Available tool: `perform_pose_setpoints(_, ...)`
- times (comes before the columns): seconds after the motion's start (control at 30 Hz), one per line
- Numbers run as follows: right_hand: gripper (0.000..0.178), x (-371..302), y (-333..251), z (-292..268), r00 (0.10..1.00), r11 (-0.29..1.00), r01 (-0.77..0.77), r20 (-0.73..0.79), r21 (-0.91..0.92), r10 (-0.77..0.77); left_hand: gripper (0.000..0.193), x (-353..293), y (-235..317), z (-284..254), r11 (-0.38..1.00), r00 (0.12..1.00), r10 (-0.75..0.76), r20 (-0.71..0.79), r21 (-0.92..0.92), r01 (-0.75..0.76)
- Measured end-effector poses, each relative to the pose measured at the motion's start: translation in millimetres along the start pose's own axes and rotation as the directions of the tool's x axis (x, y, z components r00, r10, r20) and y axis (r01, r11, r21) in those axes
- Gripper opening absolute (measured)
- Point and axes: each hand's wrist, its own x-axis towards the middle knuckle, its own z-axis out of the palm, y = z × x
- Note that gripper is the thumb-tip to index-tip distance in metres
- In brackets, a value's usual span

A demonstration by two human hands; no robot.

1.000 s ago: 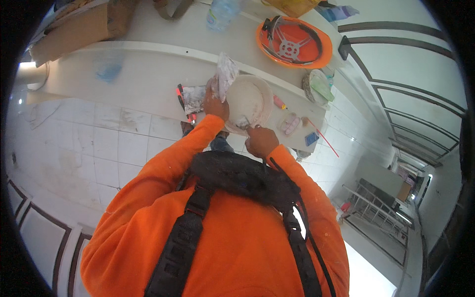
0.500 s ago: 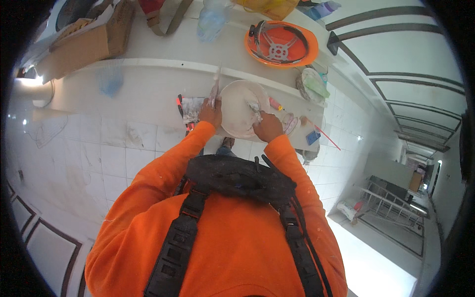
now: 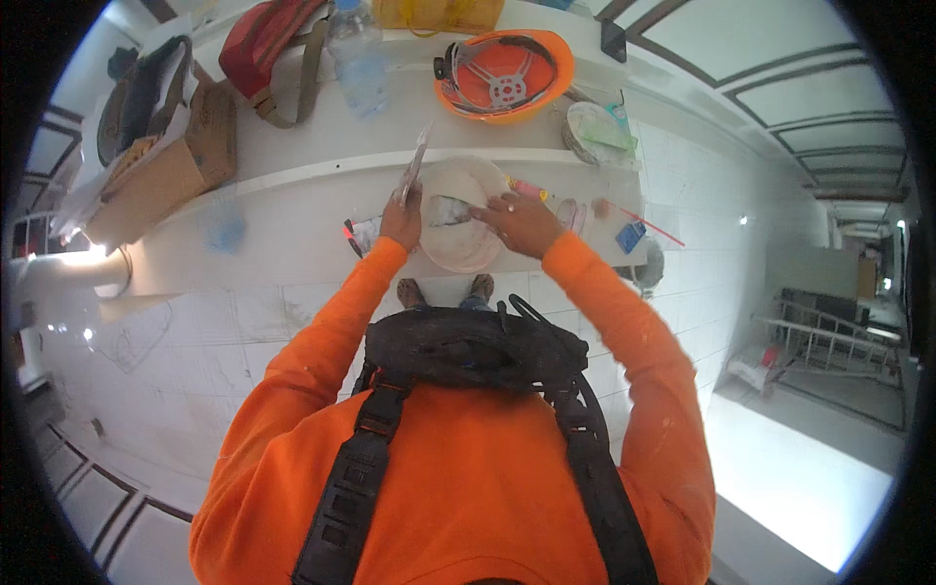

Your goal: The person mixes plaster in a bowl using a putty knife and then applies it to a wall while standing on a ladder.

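A round white bucket (image 3: 466, 255) stands in front of me with pale material inside. Over its right rim, my right hand (image 3: 525, 222) is closed on a putty knife (image 3: 448, 212), whose smeared blade points left across the bucket's opening. At the left rim, my left hand (image 3: 400, 219) grips a thin flat trowel-like tool (image 3: 416, 161), seen nearly edge-on and sloping up to the right. Beside that hand lies a grey item with red and black edges (image 3: 363, 234), perhaps a work glove, partly hidden by my sleeve.
An orange hard hat (image 3: 507, 93) lies upturned on the ledge, near a clear plastic bottle (image 3: 361, 73) and a red bag (image 3: 263, 54). A cardboard box (image 3: 180, 190) sits far left. Right of the bucket are a bowl (image 3: 590, 134), a blue packet (image 3: 631, 236) and a red stick (image 3: 648, 224).
My right hand has turned the putty knife so that its blade now points left. The tool in my left hand leans more to the right. The whole view has shifted.
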Motion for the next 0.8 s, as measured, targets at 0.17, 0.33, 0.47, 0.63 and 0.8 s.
perform_pose_setpoints(0.17, 0.044, 42, 9, -18, 0.967, 0.950, 0.238, -0.040, -0.204, -0.251, 0.039, 5, 19, -30, 0.908, 0.924, 0.378, 0.054, 0.172, -0.381)
perform_pose_setpoints(0.33, 0.043, 34, -6, -4, 0.976, 0.990, -0.125, 0.171, -0.073, 0.136, 0.039, 8, 26, -46, 0.840, 0.893, 0.439, 0.102, 0.305, -0.448)
perform_pose_setpoints(0.47, 0.045, -7, 5, 48, 0.938, 0.949, -0.315, 0.161, 0.035, 0.305, 0.037, 3, 14, -42, 0.888, 0.947, 0.317, 0.041, 0.339, -0.312)
perform_pose_setpoints(0.63, 0.040, -28, 5, 26, 0.942, 0.962, -0.259, 0.242, 0.086, 0.232, 0.037, 15, 27, -36, 0.879, 0.933, 0.358, -0.046, 0.355, -0.320)
perform_pose_setpoints(0.8, 0.038, -7, 29, -20, 0.993, 0.998, -0.050, -0.105, 0.044, 0.055, 0.037, 35, 60, -31, 0.815, 0.938, 0.285, 0.196, 0.465, -0.345)
